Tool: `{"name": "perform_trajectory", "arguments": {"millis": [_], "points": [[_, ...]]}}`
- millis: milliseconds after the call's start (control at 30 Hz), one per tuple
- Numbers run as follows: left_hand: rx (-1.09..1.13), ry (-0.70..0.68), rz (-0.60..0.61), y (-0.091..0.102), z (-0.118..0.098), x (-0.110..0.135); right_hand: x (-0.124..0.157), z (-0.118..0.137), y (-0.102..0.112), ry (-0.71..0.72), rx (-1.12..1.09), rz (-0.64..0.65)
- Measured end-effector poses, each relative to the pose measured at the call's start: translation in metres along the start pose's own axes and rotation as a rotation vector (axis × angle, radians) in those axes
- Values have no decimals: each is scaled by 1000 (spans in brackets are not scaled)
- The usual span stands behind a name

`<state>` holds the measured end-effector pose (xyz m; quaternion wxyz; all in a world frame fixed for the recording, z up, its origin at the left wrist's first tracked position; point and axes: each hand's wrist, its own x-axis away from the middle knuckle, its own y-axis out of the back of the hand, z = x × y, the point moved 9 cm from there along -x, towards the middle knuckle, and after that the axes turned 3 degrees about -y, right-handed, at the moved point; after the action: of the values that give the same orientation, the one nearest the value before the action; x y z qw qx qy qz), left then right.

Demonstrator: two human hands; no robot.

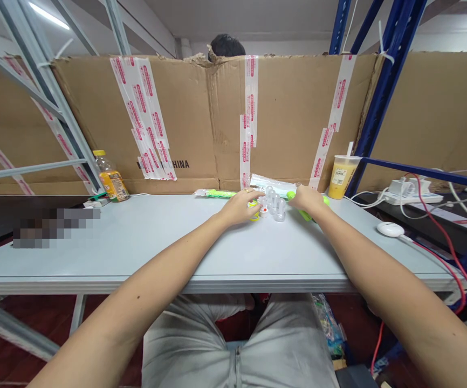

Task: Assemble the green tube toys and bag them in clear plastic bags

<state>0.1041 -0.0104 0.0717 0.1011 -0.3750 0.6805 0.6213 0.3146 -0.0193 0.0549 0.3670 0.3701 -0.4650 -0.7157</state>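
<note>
clear plastic makes up the small cluster of rounded pieces (280,212) on the far half of the pale table (160,242), and they sit in the gap between the two hands, with one hand to either side. the cluster trails on a slant, from its far left end to its near right end, while each piece looks to stand roughly upright on its base, domed end up. the left hand (241,207) is the nearer one: its fingers reach rightward to the cluster's left edge, curved and parted from the thumb, not closed round anything that i can make out, and whether they touch the plastic i cannot tell. beneath that hand a yellow item (253,211) peeks out, with a small white piece with a red dot (263,210) just to its right. the right hand (308,199) lies just right of the cluster, over a bright green object (304,215) that shows on both sides of it; the grip is hidden, so whether the fingers are closed on it i cannot tell. that object's visible near end slants toward the near right. behind the cluster, a clear packet (266,181) lies mostly left to right, and a slim green wrapper (215,193) stretches left beyond the left hand, along the cardboard wall (185,118).
</note>
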Motion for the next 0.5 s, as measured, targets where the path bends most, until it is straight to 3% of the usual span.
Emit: {"name": "perform_trajectory", "arguments": {"millis": [100, 233, 367, 500], "points": [[-12, -8, 19, -5, -3, 0, -2, -14, 13, -33, -190, 25], [22, 15, 19, -9, 1, -1, -4, -28, 16, -45, -644, 137], [99, 70, -8, -9, 6, -2, 1, -23, 18, -3, -956, 250], [267, 173, -53, -7, 14, -3, 11, -11, 29, 61, -1111, 314]]}}
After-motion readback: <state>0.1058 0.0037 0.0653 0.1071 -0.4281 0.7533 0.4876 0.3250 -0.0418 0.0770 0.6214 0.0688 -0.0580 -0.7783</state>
